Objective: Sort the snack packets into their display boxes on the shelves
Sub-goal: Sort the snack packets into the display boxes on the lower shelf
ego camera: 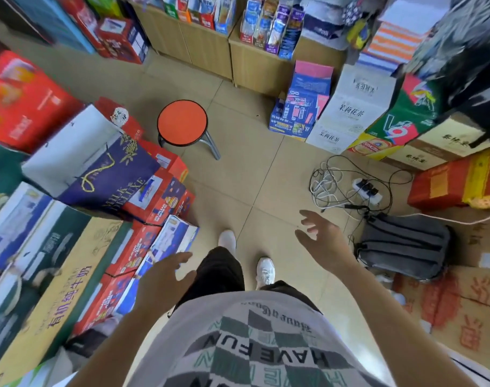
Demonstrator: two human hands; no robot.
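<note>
I stand on a tiled shop floor and look down at my legs and white shoes. My left hand [165, 277] hangs in front of my waist with relaxed fingers and holds nothing. My right hand [322, 238] is raised a little further out, fingers spread, also holding nothing. Snack packets [271, 26] stand upright in display boxes [248, 37] on a low wooden shelf [255, 65] at the far end of the aisle, well beyond both hands. More packets in boxes [201, 12] sit on the shelf unit to the left of them.
A red round stool [182, 122] stands mid-aisle. Stacked milk and gift cartons [104, 174] line the left. Drink cartons [350, 107] line the right, with a power strip and tangled cables [366, 188] and a grey backpack [405, 244] on the floor.
</note>
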